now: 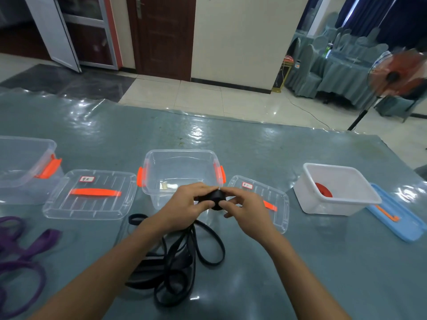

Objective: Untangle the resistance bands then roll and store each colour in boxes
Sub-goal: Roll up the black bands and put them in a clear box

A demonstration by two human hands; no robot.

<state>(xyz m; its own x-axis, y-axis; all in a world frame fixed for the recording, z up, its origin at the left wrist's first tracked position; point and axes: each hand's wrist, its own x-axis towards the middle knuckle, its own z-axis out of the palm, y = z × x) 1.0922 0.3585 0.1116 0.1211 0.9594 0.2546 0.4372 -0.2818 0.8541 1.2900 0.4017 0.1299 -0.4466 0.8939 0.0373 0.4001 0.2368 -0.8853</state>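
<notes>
Above the bench, just in front of the middle clear box, both hands pinch a small black roll. The left hand curls fingers and thumb round one side, and the right hand grips the other with its fingertips. The loose black band trails down into a heap on the bench. Far left lie purple bands, and a red roll sits in the white box.
</notes>
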